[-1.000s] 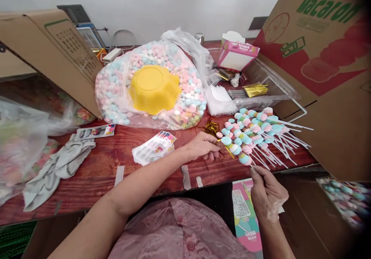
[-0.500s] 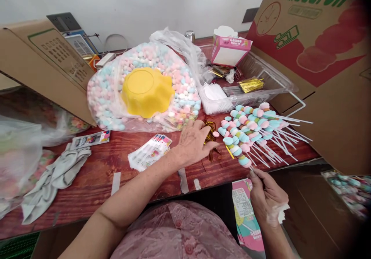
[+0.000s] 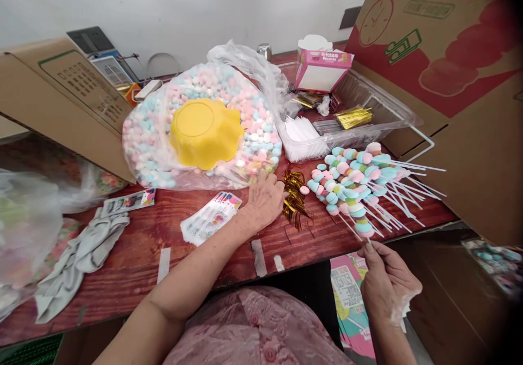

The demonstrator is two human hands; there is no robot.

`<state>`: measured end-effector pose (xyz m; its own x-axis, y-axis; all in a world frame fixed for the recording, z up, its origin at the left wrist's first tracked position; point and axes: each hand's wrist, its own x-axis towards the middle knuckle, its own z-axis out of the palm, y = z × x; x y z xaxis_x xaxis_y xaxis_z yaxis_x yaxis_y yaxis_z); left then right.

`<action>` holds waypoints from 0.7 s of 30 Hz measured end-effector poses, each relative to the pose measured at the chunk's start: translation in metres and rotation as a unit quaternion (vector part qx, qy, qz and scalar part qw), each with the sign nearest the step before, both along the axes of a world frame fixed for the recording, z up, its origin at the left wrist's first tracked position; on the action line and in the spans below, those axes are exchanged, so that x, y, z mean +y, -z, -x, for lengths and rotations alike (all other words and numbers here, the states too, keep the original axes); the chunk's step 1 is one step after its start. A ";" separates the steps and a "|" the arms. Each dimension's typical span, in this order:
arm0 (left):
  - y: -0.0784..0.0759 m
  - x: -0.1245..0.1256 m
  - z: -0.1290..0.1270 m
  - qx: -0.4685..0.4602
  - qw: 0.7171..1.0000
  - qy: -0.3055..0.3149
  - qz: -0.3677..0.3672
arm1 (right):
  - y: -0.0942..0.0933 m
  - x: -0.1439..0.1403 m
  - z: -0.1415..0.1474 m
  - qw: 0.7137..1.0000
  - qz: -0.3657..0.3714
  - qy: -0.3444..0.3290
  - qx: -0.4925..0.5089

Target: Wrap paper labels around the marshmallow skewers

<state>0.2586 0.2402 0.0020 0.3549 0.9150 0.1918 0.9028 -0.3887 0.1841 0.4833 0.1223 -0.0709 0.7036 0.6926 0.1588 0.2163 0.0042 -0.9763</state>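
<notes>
We list one marshmallow skewer (image 3: 363, 220), its white stick pinched between thumb and fingers of the right hand (image 3: 386, 278), its long axis running from that grip forward and slightly left, its sweets at the near edge of the heap of skewers (image 3: 354, 176). We list also one bunch of gold foil twist ties (image 3: 295, 195), forward and left of the pinch, just beside the left hand (image 3: 265, 199), much the nearer; whether that palm-down hand grasps anything, we cannot tell.

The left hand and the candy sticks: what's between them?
In the head view, shiny gold strips and one loose pink candy lie between the left hand and the candy sticks.
</notes>
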 end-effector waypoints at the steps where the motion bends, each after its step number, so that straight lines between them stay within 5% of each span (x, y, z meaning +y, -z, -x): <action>1: 0.002 0.001 -0.001 0.013 1.000 0.016 -0.010 | 0.001 0.000 0.000 1.000 -0.004 0.001 0.002; 6: 0.025 0.005 -0.017 0.013 0.989 0.143 -0.025 | 0.009 -0.001 0.007 0.999 -0.006 -0.013 0.034; 12: 0.041 0.019 -0.002 0.129 0.985 0.116 -0.004 | 0.007 -0.001 0.007 0.999 -0.017 -0.018 0.031; 16: 0.032 0.022 0.018 0.178 0.976 0.122 -0.024 | 0.004 -0.002 0.001 1.000 -0.017 -0.007 0.019; 21: -0.006 0.019 0.013 0.155 0.977 0.145 0.025 | 0.003 -0.004 0.001 1.000 -0.021 -0.001 0.017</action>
<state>0.2452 0.2596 0.0076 0.6352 0.7723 -0.0078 0.7709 -0.6346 -0.0552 0.4819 0.1182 -0.0741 0.7072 0.6880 0.1629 0.1819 0.0456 -0.9823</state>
